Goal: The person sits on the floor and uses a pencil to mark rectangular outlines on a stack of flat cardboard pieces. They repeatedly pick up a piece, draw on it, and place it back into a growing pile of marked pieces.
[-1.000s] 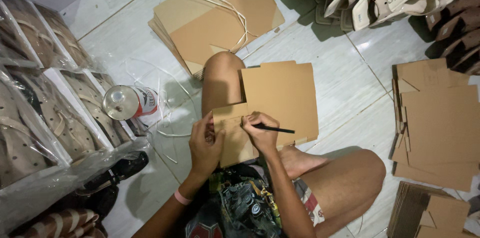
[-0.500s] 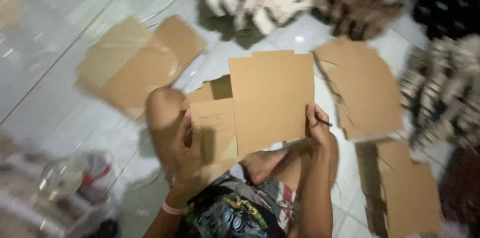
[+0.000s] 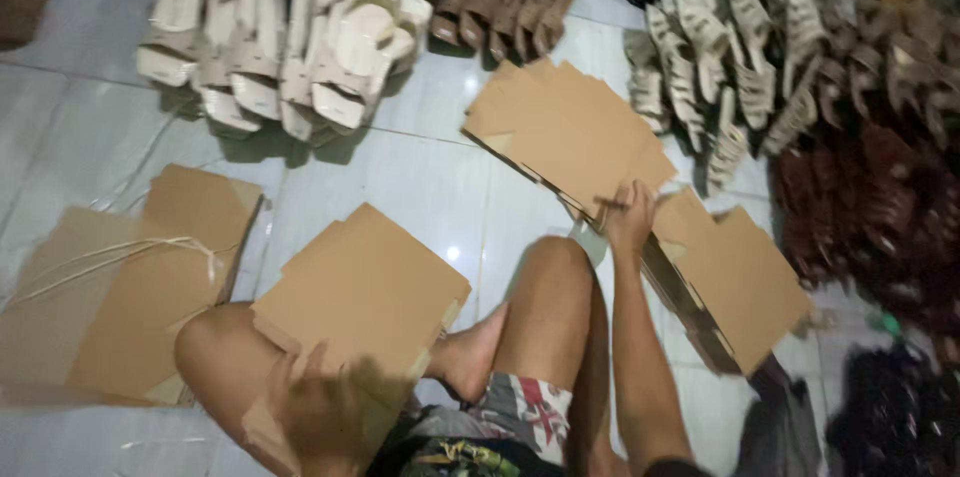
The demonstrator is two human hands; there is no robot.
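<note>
The left hand (image 3: 318,415) lay on the near edge of a flat cardboard sheet (image 3: 365,292) that rested across the person's left knee, tilted so that its long axis ran from lower left to upper right, 1 corner pointing toward the pale sandals (image 3: 290,32). The picture was too blurred there to tell whether its fingers gripped the sheet or only pressed it. The right hand (image 3: 630,219) reached out to the stack of flat cardboard (image 3: 575,132) on the tiled floor (image 3: 420,182), fingers closed on the stack's near edge. That stack ran diagonally from upper left to lower right, toward a second pile (image 3: 735,277). A tied bundle of cardboard (image 3: 120,287) lay at the left. Bare tile stayed open between the sheet and the sandals; brown sandals (image 3: 505,7) and dark footwear (image 3: 880,207) hemmed in the far and right sides.
</note>
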